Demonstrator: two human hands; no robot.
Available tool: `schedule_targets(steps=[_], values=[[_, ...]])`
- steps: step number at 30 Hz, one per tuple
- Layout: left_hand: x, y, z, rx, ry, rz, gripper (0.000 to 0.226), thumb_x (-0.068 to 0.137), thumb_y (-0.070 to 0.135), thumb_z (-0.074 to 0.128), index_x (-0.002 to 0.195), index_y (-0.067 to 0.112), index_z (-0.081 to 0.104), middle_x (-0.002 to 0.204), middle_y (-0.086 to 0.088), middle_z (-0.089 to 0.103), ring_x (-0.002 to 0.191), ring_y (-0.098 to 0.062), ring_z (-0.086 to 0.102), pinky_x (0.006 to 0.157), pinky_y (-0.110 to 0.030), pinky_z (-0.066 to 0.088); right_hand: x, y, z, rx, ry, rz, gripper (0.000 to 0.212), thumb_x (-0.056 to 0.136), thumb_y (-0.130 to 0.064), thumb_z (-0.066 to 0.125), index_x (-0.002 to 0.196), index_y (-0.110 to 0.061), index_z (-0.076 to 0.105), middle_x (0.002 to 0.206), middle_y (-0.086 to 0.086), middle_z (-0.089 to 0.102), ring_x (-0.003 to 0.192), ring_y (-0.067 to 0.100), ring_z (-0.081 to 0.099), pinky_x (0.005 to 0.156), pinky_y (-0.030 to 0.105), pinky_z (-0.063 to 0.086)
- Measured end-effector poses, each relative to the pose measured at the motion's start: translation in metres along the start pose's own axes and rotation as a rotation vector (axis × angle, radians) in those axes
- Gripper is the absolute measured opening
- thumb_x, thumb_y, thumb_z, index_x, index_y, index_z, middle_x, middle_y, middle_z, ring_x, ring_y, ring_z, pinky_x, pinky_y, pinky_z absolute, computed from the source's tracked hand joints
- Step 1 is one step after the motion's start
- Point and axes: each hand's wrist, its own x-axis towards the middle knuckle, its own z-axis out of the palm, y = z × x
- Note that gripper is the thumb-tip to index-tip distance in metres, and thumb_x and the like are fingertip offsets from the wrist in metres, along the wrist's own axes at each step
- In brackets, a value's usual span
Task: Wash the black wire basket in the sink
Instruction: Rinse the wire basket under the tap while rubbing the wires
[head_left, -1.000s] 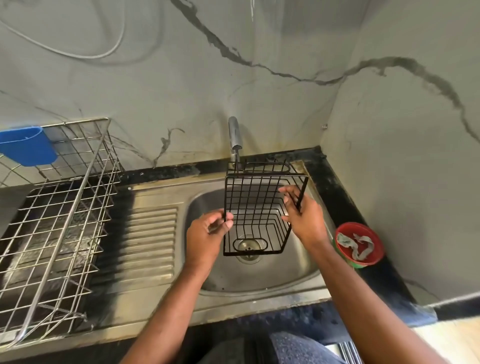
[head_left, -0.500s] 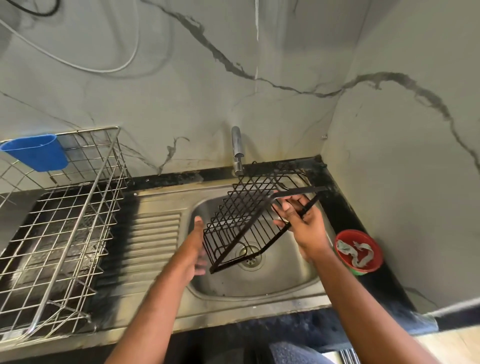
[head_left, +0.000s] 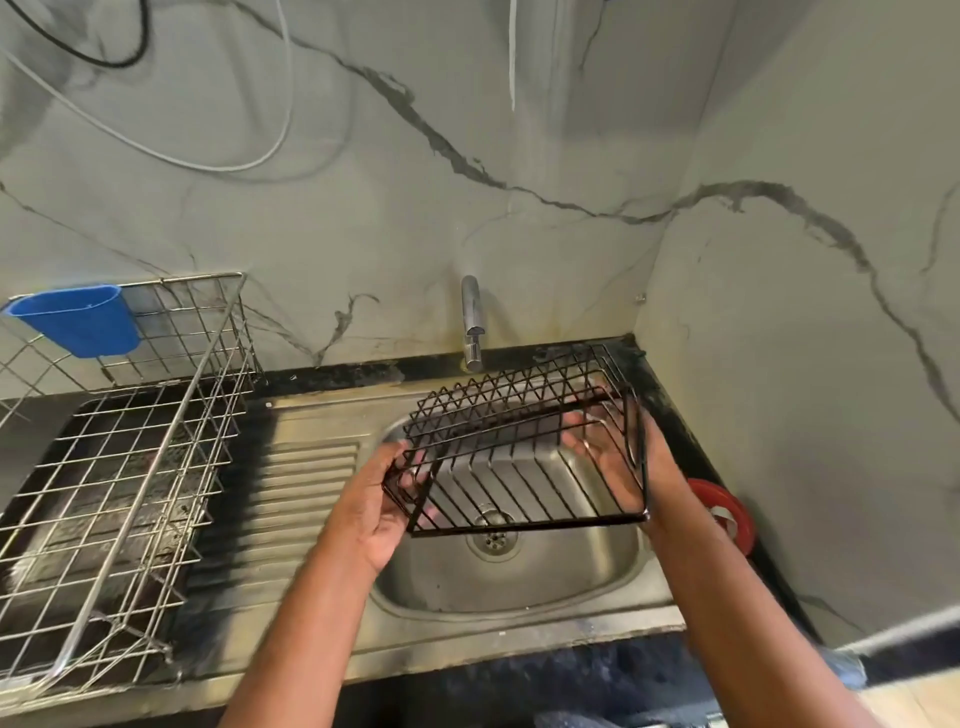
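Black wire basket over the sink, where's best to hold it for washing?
Hold the black wire basket by its two end frames, one hand from each side, as the left hand and right hand do: it lies tilted sideways, and the thick rim gives firmer purchase.

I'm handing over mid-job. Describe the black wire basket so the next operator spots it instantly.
Find the steel sink in the counter's right corner, below the tap. The black wire basket is held over the bowl, gripped by the left hand and right hand. Unlike the big silver rack at left, it is small, black and tipped on its side.
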Motion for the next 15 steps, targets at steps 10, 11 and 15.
schedule_targets(steps=[10,11,15], values=[[-0.012,0.026,0.013,0.008,0.054,0.355,0.007,0.081,0.022,0.077,0.08,0.014,0.077,0.077,-0.004,0.065,0.066,-0.015,0.055,0.059,-0.035,0.045,-0.013,-0.032,0.01,-0.194,0.13,-0.042,0.035,0.104,-0.032,0.052,0.124,-0.007,0.064,0.108,0.017,0.073,0.079,0.021,0.072,0.067,0.034,0.062],[-0.016,0.03,0.014,0.012,0.047,0.391,0.007,0.084,0.019,0.076,0.078,0.015,0.075,0.074,-0.002,0.063,0.065,-0.014,0.054,0.059,-0.036,0.044,-0.015,-0.033,0.016,-0.266,0.141,-0.085,0.036,0.103,-0.039,0.052,0.124,-0.011,0.063,0.108,0.014,0.073,0.082,0.02,0.072,0.07,0.034,0.059],[-0.032,0.049,0.02,0.045,-0.001,0.528,0.011,0.089,0.014,0.072,0.079,0.013,0.071,0.066,0.003,0.064,0.067,-0.012,0.059,0.066,-0.035,0.043,-0.023,-0.029,0.042,-0.433,0.181,-0.253,0.043,0.101,-0.052,0.048,0.132,-0.023,0.056,0.118,0.005,0.069,0.091,0.013,0.07,0.081,0.033,0.055]])
